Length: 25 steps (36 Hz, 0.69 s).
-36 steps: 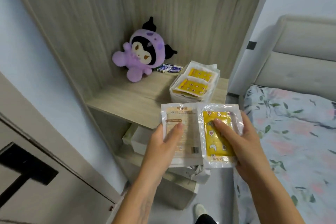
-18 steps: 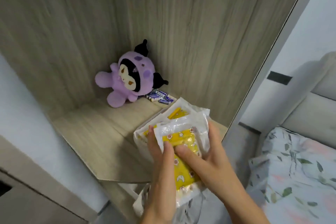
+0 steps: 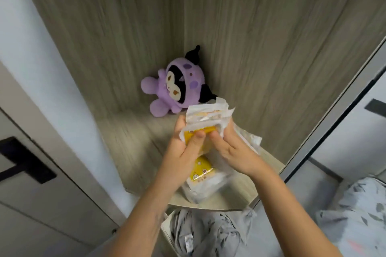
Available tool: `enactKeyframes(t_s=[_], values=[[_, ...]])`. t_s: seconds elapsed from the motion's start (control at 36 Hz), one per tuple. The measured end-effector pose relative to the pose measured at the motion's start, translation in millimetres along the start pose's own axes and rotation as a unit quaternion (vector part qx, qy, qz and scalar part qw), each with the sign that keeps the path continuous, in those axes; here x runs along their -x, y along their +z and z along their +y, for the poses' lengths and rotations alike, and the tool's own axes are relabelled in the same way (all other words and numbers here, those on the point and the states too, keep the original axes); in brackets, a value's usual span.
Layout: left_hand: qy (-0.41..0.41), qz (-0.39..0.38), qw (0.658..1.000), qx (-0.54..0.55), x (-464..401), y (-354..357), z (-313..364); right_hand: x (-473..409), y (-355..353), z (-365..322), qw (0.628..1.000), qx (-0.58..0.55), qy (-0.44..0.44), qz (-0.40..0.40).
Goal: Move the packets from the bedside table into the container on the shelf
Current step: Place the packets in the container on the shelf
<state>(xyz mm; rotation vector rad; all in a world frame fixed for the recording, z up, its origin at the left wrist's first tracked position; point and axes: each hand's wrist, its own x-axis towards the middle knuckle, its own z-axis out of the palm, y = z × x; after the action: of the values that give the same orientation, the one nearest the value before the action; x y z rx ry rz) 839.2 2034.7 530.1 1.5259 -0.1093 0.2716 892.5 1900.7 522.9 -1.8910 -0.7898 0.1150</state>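
Both hands hold a small stack of white-and-yellow packets (image 3: 208,119) over the wooden shelf (image 3: 133,148). My left hand (image 3: 183,152) grips the stack's left side, thumb pressed on the yellow face. My right hand (image 3: 231,150) grips its right side. Directly below them stands the clear container (image 3: 208,192) on the shelf, with more yellow packets (image 3: 201,170) lying inside it. The held stack is tilted, its far edge raised toward the shelf's back wall. The bedside table is out of view.
A purple plush toy (image 3: 177,89) sits in the shelf's back corner. Below the shelf's front edge lies grey fabric (image 3: 211,233). A floral-patterned bed (image 3: 355,221) is at lower right, and a door with a black handle (image 3: 23,158) at left.
The two packets, held side by side a second ago, are now stacked together and have moved forward over the container. My view has moved closer to the shelf.
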Motion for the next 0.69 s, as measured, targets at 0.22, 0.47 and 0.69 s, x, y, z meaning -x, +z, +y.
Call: enactKeyframes(t_s=[0.22,0.47,0.69], values=[[-0.061,0.022,0.998,0.007,-0.4,-8.1,-28.5,0.1,8.7,23.8,0.998,-0.053,0.042,-0.016],[-0.066,-0.007,0.997,-0.049,-11.5,-4.2,-23.7,-7.8,-19.2,17.1,0.98,-0.166,0.074,0.078],[-0.053,-0.135,0.797,-0.586,8.3,-11.1,-32.6,-5.2,-88.5,13.4,0.961,-0.103,0.242,-0.086]])
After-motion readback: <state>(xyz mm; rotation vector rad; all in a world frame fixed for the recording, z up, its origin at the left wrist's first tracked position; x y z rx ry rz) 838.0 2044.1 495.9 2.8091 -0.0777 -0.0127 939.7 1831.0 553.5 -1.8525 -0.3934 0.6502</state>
